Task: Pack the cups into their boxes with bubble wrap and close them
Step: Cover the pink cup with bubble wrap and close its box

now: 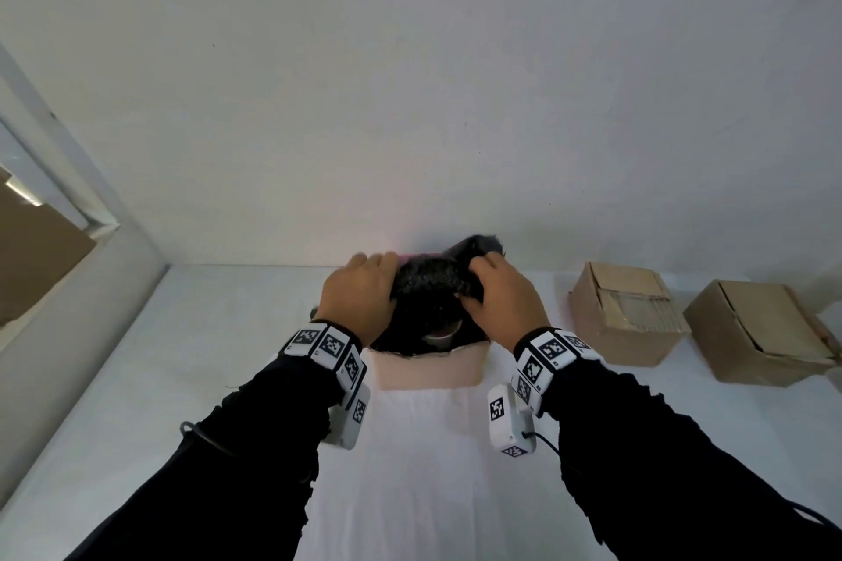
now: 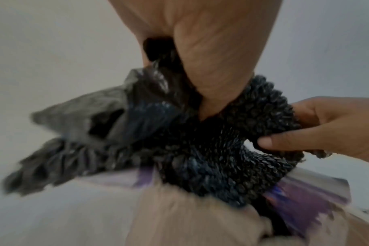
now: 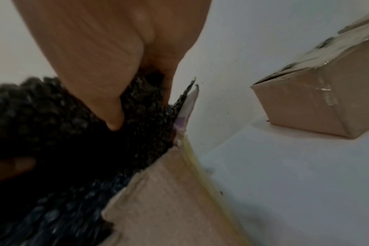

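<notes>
An open cardboard box (image 1: pixel 430 367) stands mid-table, stuffed with black bubble wrap (image 1: pixel 428 282) that bulges above its rim. A pale cup rim (image 1: pixel 441 335) peeks out under the wrap inside the box. My left hand (image 1: pixel 360 292) grips the wrap's left side; the left wrist view shows the bubble wrap (image 2: pixel 232 149) bunched under the left hand's thumb (image 2: pixel 217 74). My right hand (image 1: pixel 501 301) pinches the wrap's right side, with the right hand (image 2: pixel 326 129) also seen pinching it from the left wrist. In the right wrist view my thumb (image 3: pixel 107 99) presses into the bubble wrap (image 3: pixel 63 124) beside the box wall (image 3: pixel 169 191).
Two closed cardboard boxes stand to the right, one (image 1: pixel 628 314) nearer the middle and one (image 1: pixel 765 333) by the table's right edge. A white wall rises right behind the table (image 1: pixel 182 378). A window frame (image 1: pixel 54 178) lies at the left.
</notes>
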Demonstrator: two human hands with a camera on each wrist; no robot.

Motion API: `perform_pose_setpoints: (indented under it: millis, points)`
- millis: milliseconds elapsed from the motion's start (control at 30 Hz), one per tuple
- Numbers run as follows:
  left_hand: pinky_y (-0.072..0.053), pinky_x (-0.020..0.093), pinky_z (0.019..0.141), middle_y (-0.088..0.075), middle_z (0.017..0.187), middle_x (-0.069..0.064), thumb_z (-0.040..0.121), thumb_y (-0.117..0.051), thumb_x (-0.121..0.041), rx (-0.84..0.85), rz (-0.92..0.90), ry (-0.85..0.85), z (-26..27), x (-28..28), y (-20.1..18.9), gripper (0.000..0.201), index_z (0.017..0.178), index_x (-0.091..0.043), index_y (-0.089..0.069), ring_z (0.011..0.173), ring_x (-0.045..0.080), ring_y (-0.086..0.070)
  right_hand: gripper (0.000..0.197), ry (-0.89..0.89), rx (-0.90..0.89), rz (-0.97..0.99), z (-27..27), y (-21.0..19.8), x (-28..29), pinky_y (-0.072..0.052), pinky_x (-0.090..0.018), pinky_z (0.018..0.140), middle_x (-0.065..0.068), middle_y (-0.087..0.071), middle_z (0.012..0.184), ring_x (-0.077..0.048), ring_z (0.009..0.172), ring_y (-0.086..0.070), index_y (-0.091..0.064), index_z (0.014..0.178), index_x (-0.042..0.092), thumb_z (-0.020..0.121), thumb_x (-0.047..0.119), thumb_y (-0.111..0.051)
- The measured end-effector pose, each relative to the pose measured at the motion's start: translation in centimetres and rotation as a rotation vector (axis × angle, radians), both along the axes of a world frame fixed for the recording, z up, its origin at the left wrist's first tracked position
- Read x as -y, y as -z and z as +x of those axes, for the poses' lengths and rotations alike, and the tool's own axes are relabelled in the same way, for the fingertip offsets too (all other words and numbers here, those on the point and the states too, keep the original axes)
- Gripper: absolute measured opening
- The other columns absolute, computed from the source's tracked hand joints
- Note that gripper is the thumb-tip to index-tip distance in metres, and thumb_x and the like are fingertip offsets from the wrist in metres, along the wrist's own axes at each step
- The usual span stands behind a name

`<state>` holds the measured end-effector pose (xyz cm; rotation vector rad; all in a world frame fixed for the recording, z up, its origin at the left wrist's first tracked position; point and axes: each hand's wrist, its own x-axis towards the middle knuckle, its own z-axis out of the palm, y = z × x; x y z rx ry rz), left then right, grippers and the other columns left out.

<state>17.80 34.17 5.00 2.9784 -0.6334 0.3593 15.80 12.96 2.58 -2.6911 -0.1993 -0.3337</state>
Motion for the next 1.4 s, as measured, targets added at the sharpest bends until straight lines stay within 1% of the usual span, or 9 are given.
perform_pose_setpoints:
  millis: [100, 233, 367, 467, 700, 800, 1067, 1200, 1400]
  points:
    - [-0.034, 0.033, 0.051, -0.055, 0.080, 0.010, 0.056, -0.075, -0.002, 0.270, -0.135, 0.095, 1.0, 0.4, -2.1, 0.039, 0.085, -0.007, -0.050, 0.070, 0.030, -0.050, 0.035, 0.044, 0.220, 0.105, 0.2, -1.1, 0.1, -0.045, -0.030, 0.068, -0.008, -0.052, 0.113, -0.028, 0.094, -0.056, -0.054, 0.104, 0.008, 0.074, 0.010, -0.071]
    - [-0.033, 0.037, 0.067, -0.053, 0.100, 0.008, 0.059, -0.084, -0.022, 0.447, -0.191, 0.116, 1.7, 0.8, -3.3, 0.052, 0.093, -0.012, -0.045, 0.082, 0.027, -0.044, 0.035, 0.070, 0.330, 0.135, 0.4, -2.4, 0.2, -0.050, -0.034, 0.074, -0.007, -0.054, 0.114, -0.026, 0.099, -0.053, -0.054, 0.106, 0.009, 0.074, 0.009, -0.069]
    - [-0.036, 0.040, 0.073, -0.052, 0.098, 0.007, 0.070, -0.062, -0.033, 0.286, -0.123, 0.139, 0.7, 0.6, -0.4, 0.041, 0.100, -0.013, -0.042, 0.081, 0.028, -0.049, 0.031, 0.082, 0.158, -0.083, -0.1, -1.0, 0.9, -0.044, -0.048, 0.088, -0.003, -0.061, 0.107, -0.033, 0.108, -0.046, -0.058, 0.102, 0.016, 0.073, 0.027, -0.066]
    - [-0.039, 0.040, 0.074, -0.055, 0.101, 0.002, 0.069, -0.049, -0.045, 0.040, -0.077, 0.179, -0.4, -0.2, 1.9, 0.050, 0.108, -0.014, -0.047, 0.085, 0.026, -0.055, 0.035, 0.090, 0.047, -0.201, -1.2, 0.8, 1.4, -0.017, -0.055, 0.105, 0.005, -0.056, 0.112, -0.034, 0.125, -0.036, -0.065, 0.090, 0.027, 0.068, 0.054, -0.060]
    - [-0.045, 0.032, 0.052, -0.045, 0.102, 0.001, 0.069, -0.071, -0.012, -0.006, -0.023, 0.207, -0.9, -0.8, 3.4, 0.052, 0.114, -0.025, -0.050, 0.084, 0.021, -0.047, 0.022, -0.125, -0.060, -0.257, -2.0, 1.2, 1.7, -0.041, -0.031, 0.062, -0.004, -0.055, 0.096, -0.028, 0.085, -0.056, -0.065, 0.095, 0.013, 0.083, 0.028, -0.055]
    - [-0.044, 0.037, 0.062, -0.048, 0.100, 0.001, 0.077, -0.060, -0.045, 0.017, 0.018, 0.228, -1.9, -1.0, 2.9, 0.040, 0.107, -0.020, -0.053, 0.085, 0.022, -0.046, 0.035, -0.045, -0.090, -0.125, -2.1, 1.1, 2.6, -0.050, -0.038, 0.062, -0.006, -0.054, 0.105, -0.033, 0.076, -0.059, -0.053, 0.119, 0.019, 0.084, 0.017, -0.055]
    - [-0.037, 0.027, 0.036, -0.046, 0.097, 0.008, 0.065, -0.067, 0.007, 0.031, -0.167, 0.154, -1.6, -1.3, 3.3, 0.033, 0.091, -0.010, -0.056, 0.053, 0.023, -0.046, 0.032, -0.118, 0.035, 0.014, -2.7, 1.3, 1.4, -0.047, -0.036, 0.056, -0.004, -0.051, 0.100, -0.027, 0.064, -0.052, -0.057, 0.101, 0.016, 0.075, -0.003, -0.059]
    - [-0.046, 0.036, 0.043, -0.046, 0.100, 0.007, 0.074, -0.059, -0.018, -0.104, -0.206, 0.260, -2.2, -0.6, 4.4, 0.019, 0.091, -0.010, -0.055, 0.051, 0.027, -0.048, 0.031, -0.211, 0.013, -0.047, -3.4, 2.1, 0.5, -0.044, -0.035, 0.050, -0.005, -0.050, 0.094, -0.026, 0.059, -0.048, -0.053, 0.098, 0.017, 0.073, 0.000, -0.056]
    - [-0.040, 0.031, 0.054, -0.054, 0.087, 0.001, 0.089, -0.027, -0.044, -0.203, -0.114, 0.236, -3.1, -0.4, 6.3, 0.040, 0.087, -0.015, -0.054, 0.067, 0.024, -0.055, 0.022, -0.234, -0.098, -0.179, -3.9, 2.0, -0.2, -0.041, -0.030, 0.055, -0.001, -0.054, 0.086, -0.023, 0.067, -0.055, -0.058, 0.093, 0.016, 0.080, 0.030, -0.048]
